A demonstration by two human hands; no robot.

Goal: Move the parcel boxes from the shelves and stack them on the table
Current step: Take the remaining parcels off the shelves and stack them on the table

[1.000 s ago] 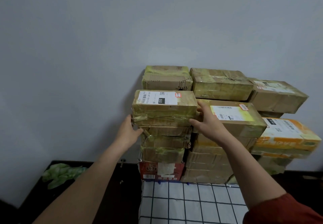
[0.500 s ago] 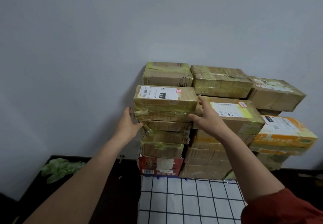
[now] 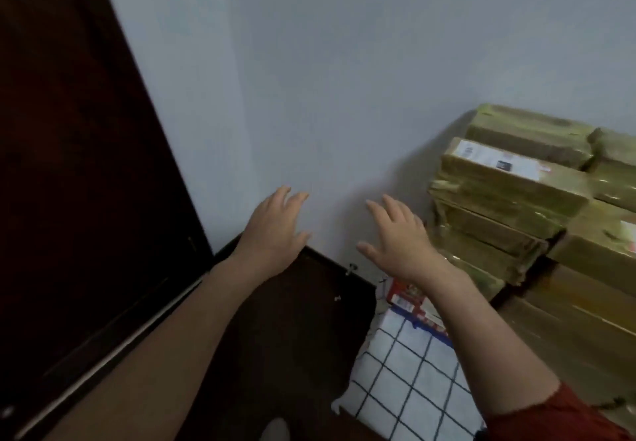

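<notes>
Left of the stacked parcel boxes (image 3: 509,193), the left hand (image 3: 272,234) and right hand (image 3: 399,237) hover spread, holding nothing.

The person wore a rust-red sleeve (image 3: 557,420), seen at the 5 o'clock corner; its edge was soft and a little wrinkled. From there the right forearm (image 3: 481,330) was bare to the right hand (image 3: 399,237). The left forearm (image 3: 165,337) and the left hand (image 3: 272,234) were bare too.

Head cam, tilted, fwd/down at wall (image 3: 344,79); parcel boxes (image 3: 516,196) rt edge.
</notes>
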